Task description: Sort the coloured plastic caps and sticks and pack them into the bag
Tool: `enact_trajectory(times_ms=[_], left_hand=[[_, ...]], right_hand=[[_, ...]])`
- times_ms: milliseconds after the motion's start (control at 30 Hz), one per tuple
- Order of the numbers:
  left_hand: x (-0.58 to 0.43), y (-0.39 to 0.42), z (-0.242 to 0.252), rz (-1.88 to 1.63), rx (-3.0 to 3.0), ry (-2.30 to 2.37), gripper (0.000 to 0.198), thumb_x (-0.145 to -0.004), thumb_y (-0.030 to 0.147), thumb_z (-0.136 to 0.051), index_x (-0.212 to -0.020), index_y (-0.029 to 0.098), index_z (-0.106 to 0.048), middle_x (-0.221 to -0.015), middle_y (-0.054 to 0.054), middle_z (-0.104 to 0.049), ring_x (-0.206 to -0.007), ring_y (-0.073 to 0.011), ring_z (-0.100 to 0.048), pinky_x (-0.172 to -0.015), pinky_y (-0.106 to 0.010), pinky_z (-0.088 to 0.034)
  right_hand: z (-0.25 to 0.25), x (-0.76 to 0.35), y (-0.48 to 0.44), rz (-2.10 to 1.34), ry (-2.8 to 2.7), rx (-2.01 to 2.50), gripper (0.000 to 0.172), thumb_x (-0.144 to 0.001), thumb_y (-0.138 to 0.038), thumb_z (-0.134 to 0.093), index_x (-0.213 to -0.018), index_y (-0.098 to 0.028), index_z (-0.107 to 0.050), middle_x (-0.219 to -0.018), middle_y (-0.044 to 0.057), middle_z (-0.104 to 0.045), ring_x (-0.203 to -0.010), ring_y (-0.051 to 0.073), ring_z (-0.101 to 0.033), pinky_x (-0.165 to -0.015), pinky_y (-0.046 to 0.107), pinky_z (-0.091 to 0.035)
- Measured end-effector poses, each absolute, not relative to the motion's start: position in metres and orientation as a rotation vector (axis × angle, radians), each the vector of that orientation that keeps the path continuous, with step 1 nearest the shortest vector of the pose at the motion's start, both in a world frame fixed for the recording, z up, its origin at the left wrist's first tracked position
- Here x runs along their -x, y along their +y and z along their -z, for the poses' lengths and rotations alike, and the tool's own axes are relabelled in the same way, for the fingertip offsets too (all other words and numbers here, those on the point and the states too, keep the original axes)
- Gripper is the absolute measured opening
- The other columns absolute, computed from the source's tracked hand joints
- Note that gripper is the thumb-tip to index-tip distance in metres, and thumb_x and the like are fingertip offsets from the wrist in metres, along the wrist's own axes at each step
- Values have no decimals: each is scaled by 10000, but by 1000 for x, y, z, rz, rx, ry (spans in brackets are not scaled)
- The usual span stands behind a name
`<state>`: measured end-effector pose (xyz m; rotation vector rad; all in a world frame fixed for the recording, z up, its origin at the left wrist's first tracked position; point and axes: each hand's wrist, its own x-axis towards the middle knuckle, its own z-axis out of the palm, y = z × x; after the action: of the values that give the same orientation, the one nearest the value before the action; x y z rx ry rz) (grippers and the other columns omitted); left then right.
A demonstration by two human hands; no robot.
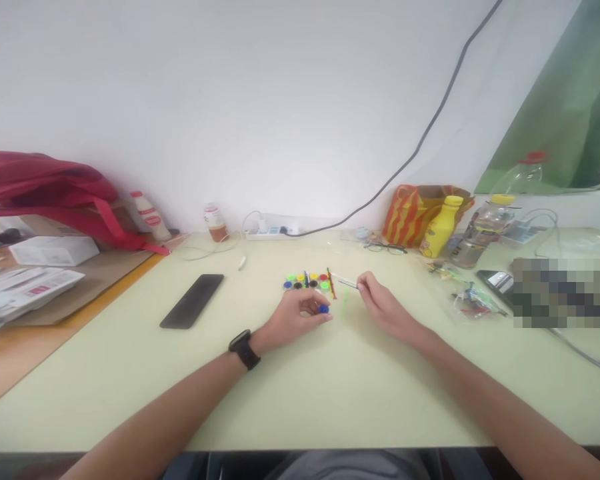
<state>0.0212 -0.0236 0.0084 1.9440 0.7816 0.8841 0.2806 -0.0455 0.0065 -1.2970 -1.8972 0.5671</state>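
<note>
Between the thumb and fingertips of my left hand (pixel 293 320) is a small blue round piece (pixel 323 309), like a little pot or cap. My right hand (pixel 380 303) pinches one end of a thin white stick (pixel 344 281), which points left. Just beyond my left hand stand several small round pots (pixel 299 285) in two rows, coloured green, yellow, red, blue and black. Thin red and yellow sticks (pixel 332 285) lie at their right end. A pale green stick (pixel 345 305) rests on the table between my hands.
A black phone (pixel 193 301) lies left on the table (pixel 300 400). Glasses (pixel 385 248), a yellow bottle (pixel 441 227), a clear bottle (pixel 481 233) and a striped bag (pixel 403 215) are back right. A plastic bag of coloured sticks (pixel 473 298) lies right. A power strip (pixel 271 231) sits by the wall.
</note>
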Motion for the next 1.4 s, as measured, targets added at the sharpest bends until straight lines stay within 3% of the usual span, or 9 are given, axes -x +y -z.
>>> enact_trajectory(times_ms=[200, 333, 433, 567, 733, 833, 1100, 1267, 1400], left_hand=[[-22, -25, -12, -879, -1827, 745, 377, -807, 359, -857, -1091, 138, -744, -983, -93, -742, -831, -160, -683, -818, -303, -588], [-22, -25, -13, -888, -1831, 721, 384, -817, 353, -852, -1123, 144, -750, -1022, -105, -751, -859, -170, -701, -843, -315, -598], [-23, -26, -12, -892, -1827, 699, 389, -833, 359, -840, -1151, 153, -751, -1055, -111, -753, -897, -184, -715, -865, -326, -605], [-24, -29, -13, -885, -1821, 688, 410, -829, 371, -844, -1167, 160, -749, -1103, -116, -752, -932, -198, -726, -891, -337, -608], [-25, -31, -14, -838, -1810, 696, 432, -830, 375, -845, -1190, 160, -741, -1106, -119, -757, -962, -211, -727, -924, -360, -602], [-25, -33, -16, -807, -1801, 678, 416, -846, 380, -831, -1188, 159, -744, -1158, -127, -751, -1026, -232, -723, -959, -372, -590], [-25, -35, -19, -807, -1808, 662, 331, -942, 391, -726, -1165, 148, -759, -1174, -144, -758, -1090, -261, -714, -987, -389, -574], [-25, -37, -21, -926, -1981, 659, 277, -966, 334, -690, -1189, 177, -745, -1162, -120, -757, -1062, -235, -723, -984, -383, -585], [-23, -37, -20, -1089, -2260, 670, 223, -949, 284, -704, -1154, 219, -761, -1070, -93, -777, -982, -223, -736, -908, -365, -606]], right_hand=[[-21, -275, -59, -712, -1887, 1179, 238, -1070, -426, -401, -991, -238, -523, -864, 3, -569, -781, 188, -529, -741, 321, -441], [-21, -267, -63, -729, -1941, 1041, 313, -1073, -421, -412, -1172, -238, -646, -1073, 63, -679, -975, 230, -620, -877, 356, -478], [-18, -262, -68, -779, -1977, 986, 382, -1076, -418, -399, -1322, -251, -638, -1175, 96, -680, -1091, 262, -622, -949, 395, -481], [-19, -259, -77, -847, -1991, 994, 397, -1091, -385, -338, -1404, -259, -547, -1087, 80, -674, -1036, 251, -621, -956, 407, -475], [-21, -255, -85, -832, -1984, 1061, 252, -1094, -379, -331, -1224, -247, -503, -937, 27, -614, -841, 209, -568, -831, 357, -465], [-20, -254, -85, -813, -2014, 1054, 238, -1094, -352, -319, -1150, -241, -522, -946, 30, -600, -825, 201, -541, -798, 341, -440], [-19, -251, -83, -777, -2104, 897, 185, -1079, -267, -358, -1143, -226, -527, -975, 34, -599, -839, 181, -530, -788, 315, -426], [-16, -255, -78, -730, -2081, 1007, 202, -1072, -325, -404, -1223, -243, -509, -966, 38, -630, -804, 188, -555, -741, 316, -434], [-15, -260, -73, -699, -2014, 1086, 196, -1063, -404, -437, -1125, -249, -540, -885, 25, -621, -746, 187, -540, -673, 312, -430]])
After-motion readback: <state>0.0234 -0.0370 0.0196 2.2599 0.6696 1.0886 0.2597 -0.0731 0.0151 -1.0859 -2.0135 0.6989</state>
